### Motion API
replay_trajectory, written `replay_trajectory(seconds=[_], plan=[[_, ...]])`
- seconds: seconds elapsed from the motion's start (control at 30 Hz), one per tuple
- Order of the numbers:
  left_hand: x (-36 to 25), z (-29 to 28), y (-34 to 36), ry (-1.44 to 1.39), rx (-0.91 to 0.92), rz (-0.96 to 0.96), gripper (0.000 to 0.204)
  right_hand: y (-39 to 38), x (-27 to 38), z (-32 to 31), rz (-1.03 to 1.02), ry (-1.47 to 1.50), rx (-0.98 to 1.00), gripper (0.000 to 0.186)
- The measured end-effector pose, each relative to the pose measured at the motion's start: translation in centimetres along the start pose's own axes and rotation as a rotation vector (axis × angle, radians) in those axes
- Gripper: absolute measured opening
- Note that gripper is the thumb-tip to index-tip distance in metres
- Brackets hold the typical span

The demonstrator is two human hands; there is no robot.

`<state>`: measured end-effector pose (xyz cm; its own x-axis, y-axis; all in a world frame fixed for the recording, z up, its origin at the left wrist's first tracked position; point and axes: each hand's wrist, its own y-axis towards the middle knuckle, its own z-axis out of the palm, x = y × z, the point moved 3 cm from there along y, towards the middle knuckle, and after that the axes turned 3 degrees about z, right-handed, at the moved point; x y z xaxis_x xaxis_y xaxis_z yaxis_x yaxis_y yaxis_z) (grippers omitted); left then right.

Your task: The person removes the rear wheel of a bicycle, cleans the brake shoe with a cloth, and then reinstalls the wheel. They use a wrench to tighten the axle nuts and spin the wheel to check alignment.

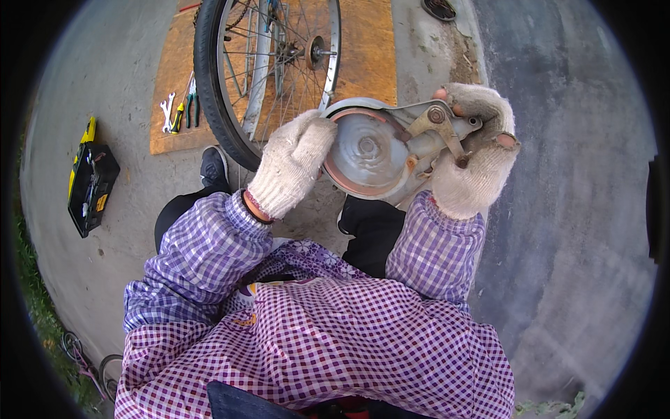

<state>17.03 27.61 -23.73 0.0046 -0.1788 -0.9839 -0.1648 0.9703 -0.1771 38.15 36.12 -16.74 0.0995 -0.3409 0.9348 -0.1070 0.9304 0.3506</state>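
Observation:
A round grey metal bicycle band brake, rusty round its rim, is held up in front of me between both hands. Its rusty lever arm sits on the right side, near my right palm. My left hand, in a white knit glove, is closed on the brake's left edge. My right hand, in a matching glove with bare fingertips showing, grips the right end by the lever; part of that end is hidden. Just beyond the left hand stands a bicycle wheel with a black tyre, silver rim and a hub with a threaded axle.
Under the wheel lies a wooden board. On its left are wrenches, a yellow-handled screwdriver and pliers. A black and yellow toolbox sits open on the concrete at left. A round dark part lies far right.

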Motion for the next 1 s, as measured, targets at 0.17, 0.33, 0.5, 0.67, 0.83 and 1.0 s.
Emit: replay_trajectory(seconds=[0.17,0.33,0.5,0.67,0.83,1.0], plan=[[-0.3,0.3,0.2,0.11,0.056,0.005,0.047,1.2,-0.6,-0.9,0.075,-0.167,0.112,0.062],[-0.7,0.5,0.5,0.195,0.105,0.018,0.047,1.3,-1.0,-1.2,0.199,-0.147,0.103,0.086],[-0.5,0.5,0.7,0.211,0.112,0.009,0.049,1.7,-1.5,-1.1,0.09,-0.239,0.136,0.083],[-0.3,0.4,0.1,0.208,0.083,0.112,0.05,1.6,-2.5,-1.3,0.065,-0.262,0.067,0.07],[0.0,0.2,0.1,0.142,0.063,0.08,0.053,1.3,-2.7,-1.6,-0.017,-0.479,0.053,0.05],[0.0,-0.6,0.6,0.142,0.053,0.06,0.056,1.0,-2.9,-1.9,-0.036,-0.442,0.037,0.041]])
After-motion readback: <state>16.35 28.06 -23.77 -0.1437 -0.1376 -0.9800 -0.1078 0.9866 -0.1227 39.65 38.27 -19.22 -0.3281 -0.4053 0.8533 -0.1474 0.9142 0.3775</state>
